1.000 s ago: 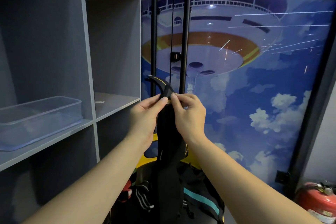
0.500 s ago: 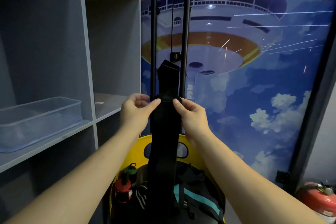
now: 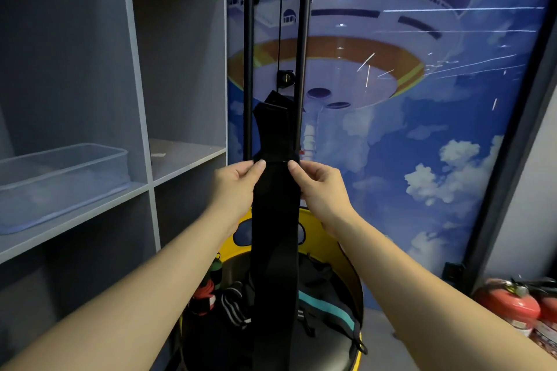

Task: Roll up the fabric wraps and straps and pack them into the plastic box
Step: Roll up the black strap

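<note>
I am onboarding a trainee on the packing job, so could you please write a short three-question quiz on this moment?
1. True or false: the black fabric wrap is already rolled up and lying in the plastic box.
2. Multiple choice: where does the plastic box stand? A) on the floor by the fire extinguishers; B) on the grey shelf to the person's left; C) inside the yellow bin.
3. Fill in: the left hand and the right hand each pinch one ____ of the wrap.

Key:
1. False: it hangs unrolled, held between both hands.
2. B.
3. Edge.
</note>
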`<state>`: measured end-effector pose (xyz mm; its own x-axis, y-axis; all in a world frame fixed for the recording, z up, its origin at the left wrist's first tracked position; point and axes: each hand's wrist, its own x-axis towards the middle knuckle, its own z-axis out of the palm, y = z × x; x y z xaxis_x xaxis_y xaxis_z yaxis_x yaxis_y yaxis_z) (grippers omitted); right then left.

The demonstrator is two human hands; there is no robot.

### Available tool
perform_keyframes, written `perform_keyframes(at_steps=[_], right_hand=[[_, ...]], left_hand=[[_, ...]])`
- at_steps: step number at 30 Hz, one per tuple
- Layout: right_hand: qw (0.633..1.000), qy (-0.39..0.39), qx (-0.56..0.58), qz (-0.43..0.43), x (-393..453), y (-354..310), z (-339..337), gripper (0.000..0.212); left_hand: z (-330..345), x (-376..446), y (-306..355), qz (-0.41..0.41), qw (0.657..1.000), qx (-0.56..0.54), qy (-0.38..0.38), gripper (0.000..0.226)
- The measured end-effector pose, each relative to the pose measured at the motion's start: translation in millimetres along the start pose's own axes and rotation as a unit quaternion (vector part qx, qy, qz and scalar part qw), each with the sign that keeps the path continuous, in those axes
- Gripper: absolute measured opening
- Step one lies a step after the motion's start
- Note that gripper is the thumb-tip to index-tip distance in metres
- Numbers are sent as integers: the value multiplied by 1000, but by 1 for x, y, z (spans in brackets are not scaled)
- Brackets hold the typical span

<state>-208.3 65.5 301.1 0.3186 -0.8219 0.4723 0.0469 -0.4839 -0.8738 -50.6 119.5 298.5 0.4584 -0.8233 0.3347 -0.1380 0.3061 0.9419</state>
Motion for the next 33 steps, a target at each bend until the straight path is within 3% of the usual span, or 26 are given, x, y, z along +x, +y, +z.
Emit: perform_keyframes(at_steps=[6, 13, 17, 24, 28, 30, 33], right_hand=[[981, 38, -171, -78, -15, 17, -2, 26], [984, 29, -169, -51, -26, 46, 1, 23], [989, 17, -146, 12, -29, 75, 5, 21], [980, -25, -115, 158, -31, 175, 25, 25], [970, -49, -128, 200, -20, 232, 36, 45], [967, -52, -115, 222, -13, 246, 41, 36], [961, -51, -85, 258, 2, 263, 47, 33]], left_hand=[[-6, -15, -12, 93, 983, 153, -32, 31], [-11, -16, -48, 44, 982, 176, -49, 41], [-9, -11, -80, 2, 985, 165, -57, 23], [-10, 4, -189, -103, 971, 200, -81, 41], [-9, 19, -240, -146, 966, 199, -76, 39], [-9, 27, -255, -166, 965, 187, -75, 25], [-9, 45, -277, -198, 960, 178, -83, 21]])
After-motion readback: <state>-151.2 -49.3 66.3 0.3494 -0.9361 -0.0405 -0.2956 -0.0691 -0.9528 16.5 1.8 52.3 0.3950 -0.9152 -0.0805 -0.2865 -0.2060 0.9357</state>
